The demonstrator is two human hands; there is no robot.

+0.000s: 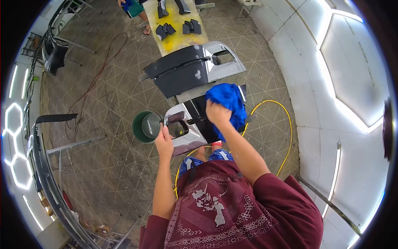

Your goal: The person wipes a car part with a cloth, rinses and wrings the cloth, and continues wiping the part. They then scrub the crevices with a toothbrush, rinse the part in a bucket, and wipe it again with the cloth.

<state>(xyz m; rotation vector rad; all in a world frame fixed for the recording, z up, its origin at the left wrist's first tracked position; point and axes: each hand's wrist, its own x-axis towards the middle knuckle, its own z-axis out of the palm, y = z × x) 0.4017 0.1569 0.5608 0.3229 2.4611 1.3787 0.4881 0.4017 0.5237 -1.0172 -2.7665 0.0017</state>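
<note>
A black and silver panel (198,108) lies in front of my body, with an opening in its silver left end. My left hand (164,142) grips that end near the opening, fingers closed on the edge. On the black right part, my right hand (218,113) holds a bunched blue cloth (230,98) against the surface. The cloth covers some of the panel and hangs over its near side. Just beyond lies a second panel (178,75), dark at the left and silver at the right.
A green bucket (139,127) stands left of the near panel. Small dark parts (166,30) lie on a yellow-stained board (176,43). A yellow hose (291,124) curves along the floor at right. Racks with black parts (41,166) stand at left. Another person (133,8) is at the top.
</note>
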